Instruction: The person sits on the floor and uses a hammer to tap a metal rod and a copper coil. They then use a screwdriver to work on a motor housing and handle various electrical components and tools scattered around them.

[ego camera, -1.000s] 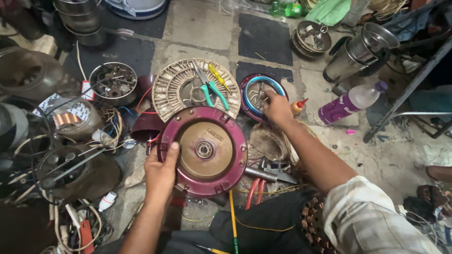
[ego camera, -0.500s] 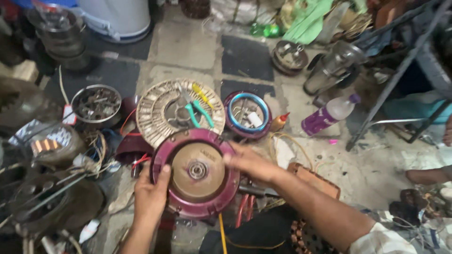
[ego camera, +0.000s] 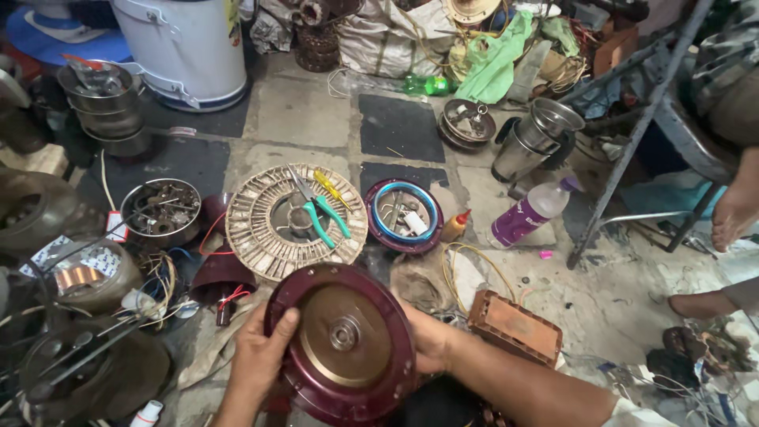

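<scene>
A round maroon motor cover (ego camera: 344, 344) with a brass-coloured centre and a metal hub is tilted up off the floor between my hands. My left hand (ego camera: 261, 352) grips its left rim, thumb on the face. My right hand (ego camera: 427, 336) holds the right rim from behind, fingers mostly hidden. Just beyond it lies a pale slotted stator disc (ego camera: 261, 237) with green-handled pliers (ego camera: 324, 221) and a yellow screwdriver (ego camera: 332, 188) on top.
A maroon ring dish with small parts (ego camera: 379, 233) sits right of the disc, beside a small orange-capped bottle (ego camera: 453, 227) and a purple bottle (ego camera: 526, 213). A rusty block (ego camera: 514, 326), a metal bowl (ego camera: 162, 209), copper windings (ego camera: 75, 278), a metal jug (ego camera: 531, 142), a white drum (ego camera: 186, 47) and someone's bare feet (ego camera: 731, 213) surround.
My right hand left the ring dish and came back to the maroon cover's right rim. Both hands now hold the cover, lifted and tilted toward me. The view shifted forward.
</scene>
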